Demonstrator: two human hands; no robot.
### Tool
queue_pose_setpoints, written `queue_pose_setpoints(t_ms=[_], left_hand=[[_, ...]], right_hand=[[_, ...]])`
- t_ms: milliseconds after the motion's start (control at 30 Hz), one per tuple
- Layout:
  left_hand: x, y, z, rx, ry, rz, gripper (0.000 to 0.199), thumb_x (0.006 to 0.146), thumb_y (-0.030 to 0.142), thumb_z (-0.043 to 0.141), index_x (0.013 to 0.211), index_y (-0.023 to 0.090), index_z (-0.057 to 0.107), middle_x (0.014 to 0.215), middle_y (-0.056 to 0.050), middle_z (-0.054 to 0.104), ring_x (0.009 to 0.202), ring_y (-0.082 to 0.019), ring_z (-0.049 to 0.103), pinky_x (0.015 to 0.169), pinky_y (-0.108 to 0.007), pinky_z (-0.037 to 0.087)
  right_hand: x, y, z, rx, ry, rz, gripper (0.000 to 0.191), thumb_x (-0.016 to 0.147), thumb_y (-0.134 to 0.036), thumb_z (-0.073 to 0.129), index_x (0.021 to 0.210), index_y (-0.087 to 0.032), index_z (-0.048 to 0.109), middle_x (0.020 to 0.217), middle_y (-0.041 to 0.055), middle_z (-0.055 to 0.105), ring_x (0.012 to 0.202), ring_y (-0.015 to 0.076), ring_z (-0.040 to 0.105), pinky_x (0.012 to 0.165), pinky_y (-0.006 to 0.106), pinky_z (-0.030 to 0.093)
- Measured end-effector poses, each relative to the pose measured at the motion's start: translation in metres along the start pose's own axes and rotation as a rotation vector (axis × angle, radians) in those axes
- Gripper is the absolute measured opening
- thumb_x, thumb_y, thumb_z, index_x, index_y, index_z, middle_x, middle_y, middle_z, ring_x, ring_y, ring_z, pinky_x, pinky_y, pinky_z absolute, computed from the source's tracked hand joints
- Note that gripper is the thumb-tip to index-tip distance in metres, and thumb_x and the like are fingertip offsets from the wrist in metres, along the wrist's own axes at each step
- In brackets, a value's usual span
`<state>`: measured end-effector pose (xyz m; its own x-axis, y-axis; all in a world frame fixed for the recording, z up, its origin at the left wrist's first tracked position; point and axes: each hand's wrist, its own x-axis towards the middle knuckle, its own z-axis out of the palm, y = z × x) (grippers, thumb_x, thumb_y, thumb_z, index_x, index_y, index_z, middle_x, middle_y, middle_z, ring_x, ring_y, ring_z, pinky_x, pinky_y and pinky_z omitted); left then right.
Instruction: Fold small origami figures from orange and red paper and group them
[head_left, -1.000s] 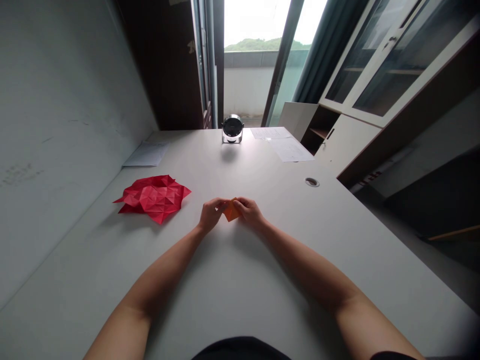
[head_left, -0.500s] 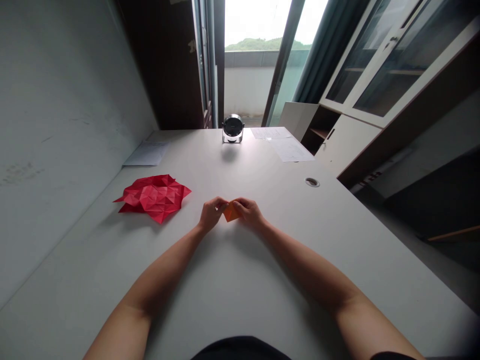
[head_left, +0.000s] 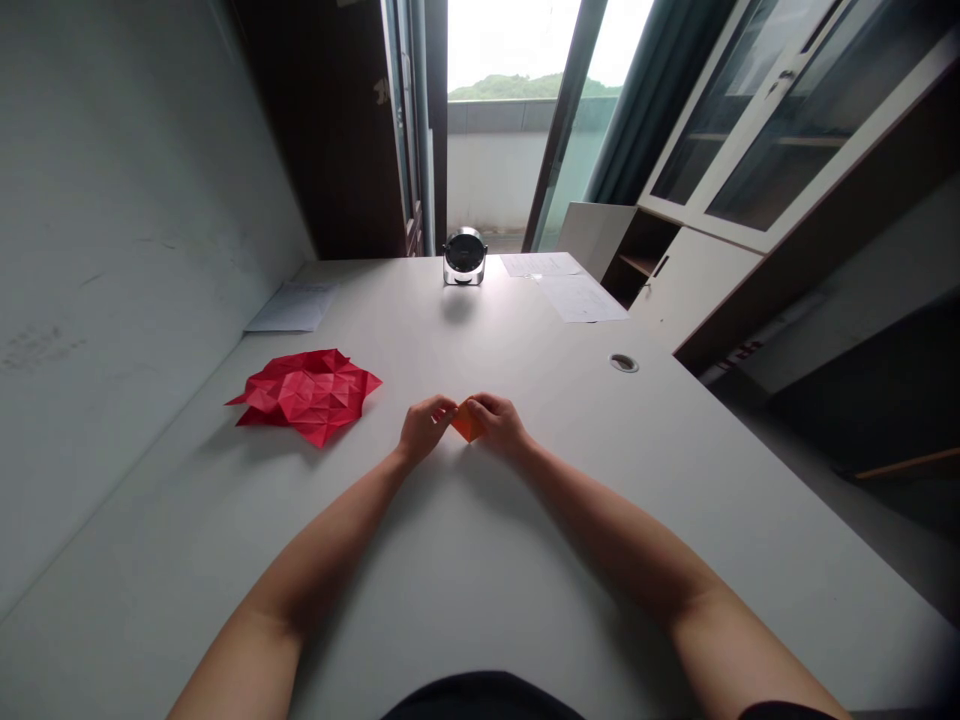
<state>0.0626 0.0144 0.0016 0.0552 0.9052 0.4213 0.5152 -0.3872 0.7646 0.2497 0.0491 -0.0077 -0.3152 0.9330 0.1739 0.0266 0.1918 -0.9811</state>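
A small piece of folded orange paper [head_left: 468, 424] is held between my two hands over the middle of the table. My left hand [head_left: 426, 422] pinches its left corner with thumb and fingertips. Thumb and fingers of my right hand [head_left: 498, 420] close on its right side and cover part of it. A crease runs down the paper, and its lower tip points toward me. To the left lies a large sheet of crumpled red paper [head_left: 309, 392] with many fold lines, apart from both hands.
The white table [head_left: 570, 400] has a round cable hole [head_left: 624, 363] at right. A small black fan-like device [head_left: 465, 256] stands at the far edge. Printed sheets [head_left: 581, 298] lie at far right, another sheet [head_left: 292, 306] at far left by the wall [head_left: 135, 300].
The orange paper has turned slightly between my fingers; its lower tip has shifted right and a crease now shows. My hands stay almost in place.
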Motion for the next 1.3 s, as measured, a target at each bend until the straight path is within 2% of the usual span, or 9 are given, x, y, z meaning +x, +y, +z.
queue_pose_setpoints(t_ms=[367, 633, 867, 1067, 1167, 1300], left_hand=[[-0.001, 0.005, -0.002, 0.025, -0.034, 0.069, 0.020, 0.094, 0.031, 0.061, 0.109, 0.026, 0.074, 0.095, -0.004, 0.074, 0.073, -0.014, 0.066, 0.068, -0.025, 0.053], [-0.001, 0.007, -0.004, 0.128, -0.070, 0.125, 0.027, 0.098, 0.032, 0.055, 0.118, 0.028, 0.073, 0.089, -0.003, 0.070, 0.070, -0.012, 0.062, 0.069, -0.023, 0.050], [0.000, 0.007, -0.003, 0.051, -0.045, 0.116, 0.019, 0.096, 0.028, 0.058, 0.104, 0.025, 0.075, 0.091, -0.003, 0.072, 0.072, -0.013, 0.062, 0.069, -0.025, 0.050], [0.001, 0.000, 0.000, 0.011, -0.010, 0.033, 0.013, 0.091, 0.032, 0.064, 0.089, 0.021, 0.070, 0.079, -0.001, 0.070, 0.069, -0.013, 0.062, 0.067, -0.024, 0.050], [0.002, -0.004, 0.001, -0.017, -0.028, -0.003, 0.017, 0.091, 0.035, 0.063, 0.087, 0.020, 0.070, 0.073, 0.000, 0.069, 0.065, -0.013, 0.061, 0.065, -0.024, 0.050], [0.002, -0.005, 0.002, -0.086, -0.031, -0.041, 0.019, 0.091, 0.037, 0.061, 0.089, 0.021, 0.071, 0.077, -0.001, 0.071, 0.064, -0.013, 0.063, 0.064, -0.024, 0.051]], right_hand=[[0.003, 0.000, -0.002, -0.081, 0.008, -0.036, 0.038, 0.086, -0.054, 0.059, 0.088, -0.018, 0.071, 0.079, 0.0034, 0.068, 0.075, 0.0181, 0.058, 0.071, 0.030, 0.047], [0.004, 0.003, -0.001, -0.083, 0.017, -0.040, 0.039, 0.085, -0.056, 0.059, 0.086, -0.019, 0.071, 0.079, 0.0030, 0.069, 0.075, 0.0179, 0.059, 0.071, 0.030, 0.046], [0.000, -0.003, -0.001, -0.113, 0.007, -0.040, 0.039, 0.088, -0.055, 0.057, 0.085, -0.019, 0.070, 0.075, 0.0025, 0.065, 0.071, 0.0173, 0.056, 0.067, 0.029, 0.045], [0.003, -0.001, -0.004, -0.155, 0.098, -0.099, 0.039, 0.086, -0.055, 0.058, 0.079, -0.019, 0.071, 0.084, 0.0056, 0.065, 0.078, 0.0188, 0.057, 0.071, 0.030, 0.046], [0.004, 0.002, -0.005, -0.096, 0.097, -0.055, 0.039, 0.085, -0.056, 0.058, 0.080, -0.019, 0.070, 0.077, 0.0039, 0.063, 0.072, 0.0177, 0.055, 0.065, 0.029, 0.044], [0.004, 0.004, -0.004, -0.027, 0.083, -0.009, 0.039, 0.084, -0.057, 0.060, 0.081, -0.019, 0.069, 0.070, 0.0020, 0.061, 0.066, 0.0163, 0.053, 0.061, 0.028, 0.041]])
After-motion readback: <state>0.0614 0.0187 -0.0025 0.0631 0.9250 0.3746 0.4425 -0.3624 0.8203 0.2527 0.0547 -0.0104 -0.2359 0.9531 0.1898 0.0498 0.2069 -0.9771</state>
